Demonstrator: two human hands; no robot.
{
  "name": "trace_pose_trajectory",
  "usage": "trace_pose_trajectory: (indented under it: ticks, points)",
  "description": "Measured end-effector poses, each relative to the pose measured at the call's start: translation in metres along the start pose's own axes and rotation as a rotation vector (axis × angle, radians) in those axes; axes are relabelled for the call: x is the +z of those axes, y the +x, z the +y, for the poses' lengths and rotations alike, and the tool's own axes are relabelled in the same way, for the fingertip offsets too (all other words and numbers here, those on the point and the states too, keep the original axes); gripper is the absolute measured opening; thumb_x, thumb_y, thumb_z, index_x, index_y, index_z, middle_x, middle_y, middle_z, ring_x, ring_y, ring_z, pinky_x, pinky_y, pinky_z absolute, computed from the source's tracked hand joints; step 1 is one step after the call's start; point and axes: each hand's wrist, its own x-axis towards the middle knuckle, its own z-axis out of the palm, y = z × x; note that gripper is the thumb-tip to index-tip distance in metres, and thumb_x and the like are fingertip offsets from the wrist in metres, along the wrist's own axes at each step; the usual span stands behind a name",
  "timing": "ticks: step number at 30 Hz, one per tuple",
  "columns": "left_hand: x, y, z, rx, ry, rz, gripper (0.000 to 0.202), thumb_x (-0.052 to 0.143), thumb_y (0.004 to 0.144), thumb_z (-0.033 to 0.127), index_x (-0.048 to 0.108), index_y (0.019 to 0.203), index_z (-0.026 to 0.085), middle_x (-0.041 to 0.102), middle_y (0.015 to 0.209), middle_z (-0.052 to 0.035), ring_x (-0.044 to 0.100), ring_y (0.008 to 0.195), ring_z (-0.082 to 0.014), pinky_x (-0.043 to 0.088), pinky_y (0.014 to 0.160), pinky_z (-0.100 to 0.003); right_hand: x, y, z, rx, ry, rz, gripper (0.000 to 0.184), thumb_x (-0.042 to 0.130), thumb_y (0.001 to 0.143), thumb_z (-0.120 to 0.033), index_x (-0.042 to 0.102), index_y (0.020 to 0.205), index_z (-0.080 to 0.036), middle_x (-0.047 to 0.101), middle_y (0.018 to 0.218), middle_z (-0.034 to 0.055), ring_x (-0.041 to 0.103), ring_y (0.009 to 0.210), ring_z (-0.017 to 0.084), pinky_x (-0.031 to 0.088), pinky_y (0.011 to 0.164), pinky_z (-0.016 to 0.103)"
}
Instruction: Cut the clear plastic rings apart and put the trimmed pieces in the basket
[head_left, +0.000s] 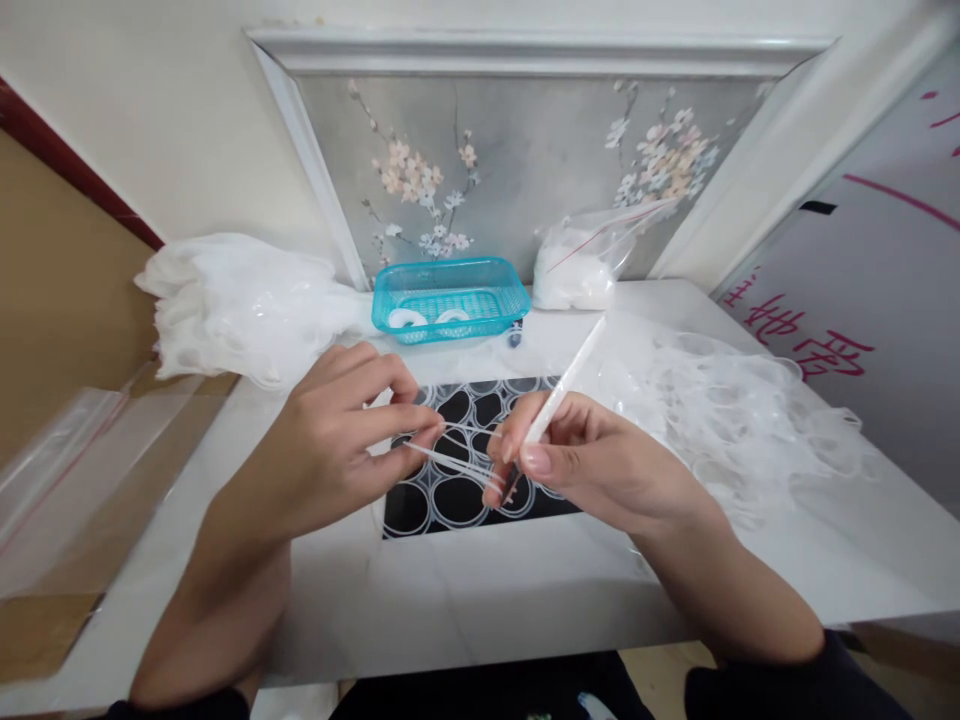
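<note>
My left hand (341, 425) is closed in a pinch on one end of a thin clear band (454, 462) stretched between both hands over the table's black-and-white circle panel (457, 500). My right hand (581, 460) is also closed, holding a slim white stick (566, 380) that points up and to the right, with its fingertips on the band's other end. The two hands sit a few centimetres apart above the table's middle.
A turquoise plastic basket (450, 298) with two white rings stands at the back. A pile of white bags (232, 300) lies back left, a clear bag of white pieces (581, 265) back right, a heap of clear rings (735, 410) at right, zip bags (67, 450) at left.
</note>
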Motion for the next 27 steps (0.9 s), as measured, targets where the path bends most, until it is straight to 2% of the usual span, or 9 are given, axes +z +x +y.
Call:
trace_pose_trajectory:
  ticks: [2,5,8,12,15,20,27]
  points:
    - [0.0,0.0,0.002,-0.014,-0.026,-0.017,0.007,0.063,0.087,0.021,0.069,0.088,0.019,0.054,0.079,-0.0019,0.05,0.073,-0.0141,0.043,0.068,-0.032,-0.001,0.0,0.002,-0.004,0.01,-0.008,0.003,0.068,0.085,-0.022,0.07,0.084,-0.02,0.071,0.08,-0.0005,0.069,0.077,0.011,0.052,0.074,0.024]
    - [0.0,-0.001,0.013,-0.014,-0.074,-0.037,0.022,0.065,0.086,0.029,0.067,0.104,0.016,0.054,0.089,-0.0039,0.053,0.08,-0.0153,0.045,0.071,-0.031,-0.002,0.001,0.007,0.0,-0.023,0.003,0.004,0.069,0.085,-0.023,0.07,0.086,-0.019,0.071,0.079,-0.0001,0.067,0.077,0.011,0.051,0.074,0.025]
    - [-0.003,-0.001,0.027,-0.008,-0.063,-0.065,0.022,0.061,0.089,0.026,0.064,0.109,0.016,0.054,0.09,-0.0035,0.052,0.081,-0.0151,0.043,0.072,-0.031,-0.003,0.002,0.009,0.007,-0.053,0.028,0.006,0.07,0.084,-0.024,0.07,0.085,-0.018,0.071,0.079,0.0014,0.065,0.076,0.011,0.05,0.073,0.026]
    - [-0.007,-0.002,0.041,0.002,0.116,-0.058,0.012,0.052,0.093,0.017,0.064,0.098,0.017,0.055,0.08,-0.0016,0.045,0.073,-0.0155,0.036,0.066,-0.032,-0.002,0.002,0.009,0.005,-0.053,-0.005,0.005,0.068,0.085,-0.022,0.069,0.084,-0.018,0.071,0.081,0.0013,0.066,0.08,0.012,0.05,0.077,0.028]
    - [-0.007,-0.002,0.043,0.032,0.173,-0.103,0.016,0.049,0.093,0.014,0.062,0.085,0.017,0.057,0.078,-0.0017,0.046,0.071,-0.0153,0.034,0.066,-0.032,0.0,0.001,0.008,0.019,-0.056,-0.049,0.004,0.065,0.087,-0.02,0.069,0.087,-0.02,0.071,0.082,0.0008,0.066,0.084,0.013,0.05,0.081,0.029]
    - [-0.001,-0.003,0.036,0.047,0.118,-0.138,0.015,0.051,0.092,0.014,0.062,0.083,0.017,0.056,0.079,-0.0019,0.047,0.072,-0.0158,0.033,0.065,-0.031,0.001,0.002,0.008,0.062,-0.086,-0.092,0.004,0.065,0.087,-0.02,0.069,0.087,-0.02,0.071,0.084,0.0016,0.065,0.085,0.013,0.049,0.081,0.029]
    - [0.008,-0.002,0.027,0.04,-0.125,-0.243,0.019,0.053,0.091,0.014,0.063,0.075,0.018,0.057,0.083,-0.0025,0.05,0.077,-0.0156,0.037,0.071,-0.03,0.004,0.003,0.011,0.085,-0.139,-0.158,0.003,0.066,0.083,-0.018,0.068,0.081,-0.016,0.07,0.082,0.0033,0.064,0.086,0.015,0.05,0.084,0.032]
